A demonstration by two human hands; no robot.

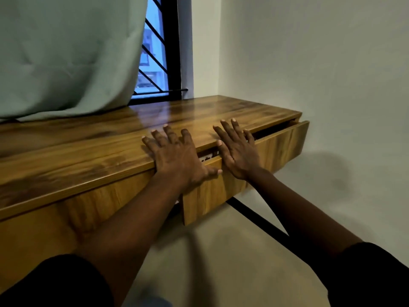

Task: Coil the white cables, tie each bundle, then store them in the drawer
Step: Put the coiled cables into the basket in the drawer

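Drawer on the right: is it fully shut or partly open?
Partly open. The drawer stands out from the desktop; a dark gap runs along its top edge, with something white inside.

A pale green curtain (pixel 66 52) drapes onto the glossy wooden worktop (pixel 88 147), beside a black-barred window (pixel 155 52). White wall (pixel 309 63), grey floor (pixel 221 262).

Desk (pixel 88 147) runs along the window (pixel 152 52) wall into rt corner. Drawer (pixel 276 151) under desk top at rt end, sticking out a bit. Left grip (pixel 174 156) flat on desk front edge, thumb on drawer front. Right grip (pixel 238 151) just rt of it, across the drawer gap. Cable bits (pixel 207 156) in drawer, btwn the grips. Curtain (pixel 66 52) behind, hem on desk at left, window to its rt.
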